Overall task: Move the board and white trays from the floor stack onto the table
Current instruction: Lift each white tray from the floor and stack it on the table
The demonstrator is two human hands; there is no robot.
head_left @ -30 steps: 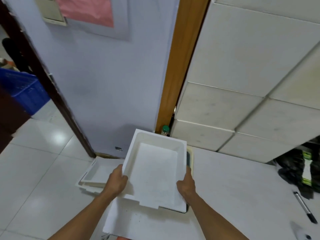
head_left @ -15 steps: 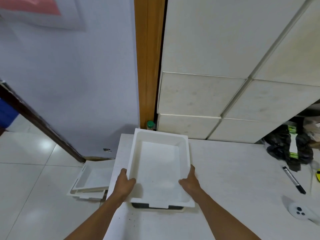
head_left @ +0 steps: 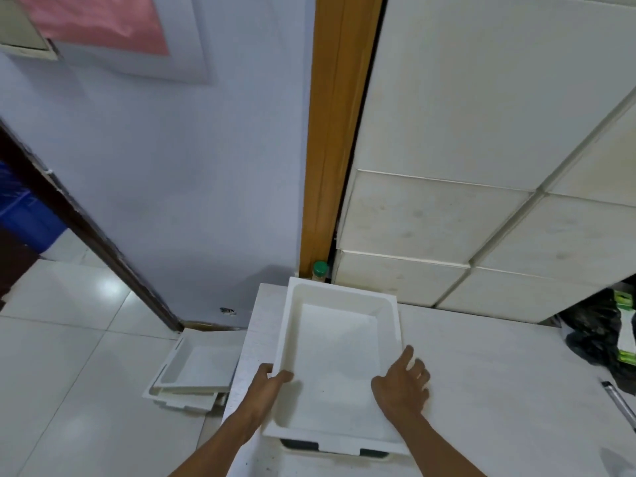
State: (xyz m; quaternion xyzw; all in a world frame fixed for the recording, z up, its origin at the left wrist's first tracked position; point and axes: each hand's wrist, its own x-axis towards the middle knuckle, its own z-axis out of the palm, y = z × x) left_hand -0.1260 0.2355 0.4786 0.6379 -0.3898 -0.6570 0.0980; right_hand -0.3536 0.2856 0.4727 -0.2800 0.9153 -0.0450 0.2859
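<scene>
A white tray (head_left: pixel 339 356) rests on a dark-edged board (head_left: pixel 299 445) near the table's (head_left: pixel 499 380) left end. My left hand (head_left: pixel 266 385) still grips the tray's left rim, thumb over the edge. My right hand (head_left: pixel 402 382) hovers over the tray's right rim with fingers spread, holding nothing. On the floor, left of the table, lies a stack of white trays (head_left: pixel 192 376).
A green-capped bottle (head_left: pixel 320 269) stands in the corner behind the tray, by the wooden door frame (head_left: pixel 335 132). A black bag with green packaging (head_left: pixel 609 335) and a pen (head_left: pixel 619 402) lie at the table's right. A blue crate (head_left: pixel 20 215) sits beyond the doorway.
The tray has come down flat onto the board on the table. My right hand has let go of the right rim and lifted with its fingers apart; the left hand still holds.
</scene>
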